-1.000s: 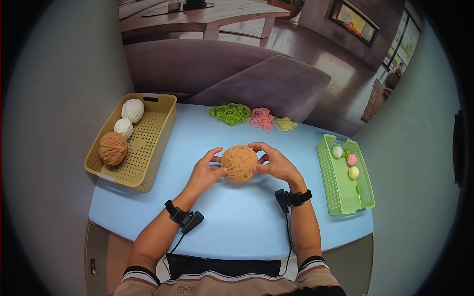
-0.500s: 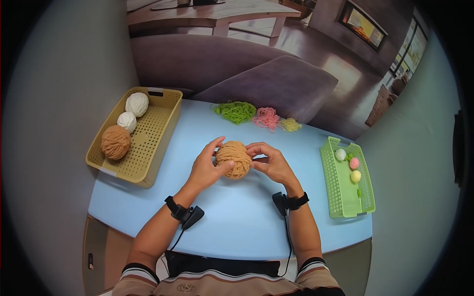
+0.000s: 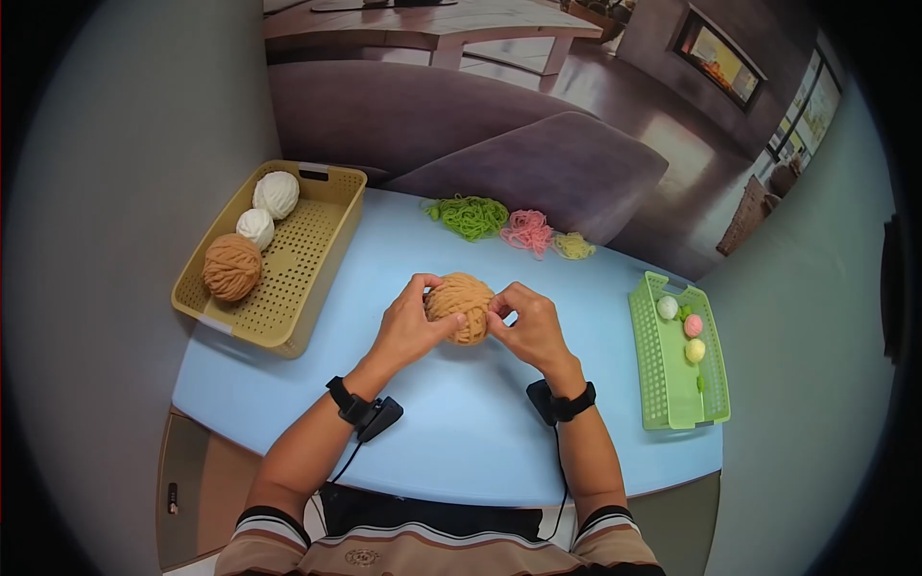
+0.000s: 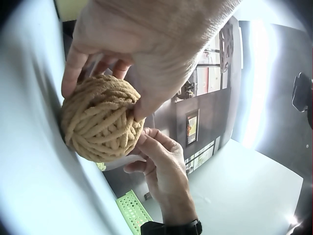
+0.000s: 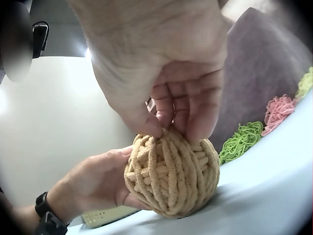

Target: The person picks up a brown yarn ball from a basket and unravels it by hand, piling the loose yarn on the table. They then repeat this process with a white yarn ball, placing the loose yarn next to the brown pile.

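Note:
A tan ball of thick yarn (image 3: 461,305) is held between both hands just above the middle of the blue table. My left hand (image 3: 405,324) grips its left side, the thumb lying across the near face and the other fingers behind. At the opposite side, my right hand (image 3: 531,328) pinches the yarn between thumb and fingertips. The right wrist view shows those fingertips on a strand (image 5: 171,142) of the ball (image 5: 171,181). Wound strands crisscross the ball in the left wrist view, where its underside is close to the table.
At left, a tan basket (image 3: 322,264) holds two white yarn balls (image 3: 277,195) and a brown one (image 3: 232,267). Loose green (image 3: 471,218), pink (image 3: 527,231) and yellow yarn (image 3: 574,246) lies at the back. A green basket (image 3: 653,370) with small balls (image 3: 693,326) stands at right.
The ball has turned, showing different strands. My left thumb has come across its near face, and my right fingers have drawn together into a pinch. The head view has shifted slightly.

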{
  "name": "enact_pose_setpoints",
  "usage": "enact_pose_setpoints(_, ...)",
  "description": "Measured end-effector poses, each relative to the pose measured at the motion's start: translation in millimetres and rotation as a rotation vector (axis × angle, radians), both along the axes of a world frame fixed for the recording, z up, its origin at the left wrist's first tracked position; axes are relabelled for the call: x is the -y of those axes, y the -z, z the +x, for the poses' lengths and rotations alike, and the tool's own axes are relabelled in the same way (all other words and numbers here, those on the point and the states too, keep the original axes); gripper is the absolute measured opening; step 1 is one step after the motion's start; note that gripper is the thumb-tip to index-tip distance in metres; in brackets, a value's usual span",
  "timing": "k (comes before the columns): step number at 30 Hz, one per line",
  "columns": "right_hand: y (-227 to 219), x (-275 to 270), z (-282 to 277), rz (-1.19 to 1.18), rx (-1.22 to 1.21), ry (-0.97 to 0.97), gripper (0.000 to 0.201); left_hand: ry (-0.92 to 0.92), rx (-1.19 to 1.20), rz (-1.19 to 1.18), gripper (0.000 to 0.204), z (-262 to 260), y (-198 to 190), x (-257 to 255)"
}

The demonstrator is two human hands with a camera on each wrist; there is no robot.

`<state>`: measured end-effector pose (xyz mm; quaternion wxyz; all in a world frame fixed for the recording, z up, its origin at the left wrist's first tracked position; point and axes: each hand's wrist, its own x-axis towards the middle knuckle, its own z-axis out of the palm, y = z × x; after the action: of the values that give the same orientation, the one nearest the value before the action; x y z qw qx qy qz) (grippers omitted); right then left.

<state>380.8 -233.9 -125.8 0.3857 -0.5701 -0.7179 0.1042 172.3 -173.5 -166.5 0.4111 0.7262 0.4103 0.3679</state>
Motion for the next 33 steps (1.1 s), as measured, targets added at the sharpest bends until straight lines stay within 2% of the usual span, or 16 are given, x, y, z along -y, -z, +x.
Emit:
enact_pose_setpoints(5, 4, -2, 7, -0.078, -0.077, -0.012, 0.01, 0.008, -0.004, 0.024, 0.061, 1, -1, 2)
enact_pose_setpoints(11, -8, 0, 9, -0.196, -0.203, 0.007, 0.032, 0.04, 0.136, -0.026, 0.046, -2, 7, -7)
enact_pose_setpoints(14, -2, -3, 16, -0.158, -0.094, -0.035, 0.043, 0.059, 0.186, -0.045, 0.041, -3, 5, -5)
enact_pose_setpoints(19, 8, -8, 22, -0.155, -0.167, -0.058, 0.045, 0.134, 0.202, -0.084, 0.043, -4, 10, -9)
enact_pose_setpoints(26, 2, -6, 23, -0.285, -0.3, -0.08, 0.047, -0.009, 0.242, -0.246, 0.036, 0, 8, -7)
enact_pose_setpoints(28, 0, -4, 22, -0.285, -0.236, -0.1, 0.054, -0.017, 0.246, -0.251, 0.032, 0, 10, -9)
enact_pose_setpoints(31, -5, -1, 16, -0.349, -0.25, -0.108, 0.067, 0.014, 0.165, -0.035, 0.031, 0, 24, -16)
enact_pose_setpoints(33, -6, -1, 15, -0.377, -0.258, -0.115, 0.073, 0.048, 0.182, -0.144, 0.034, -1, 24, -17)
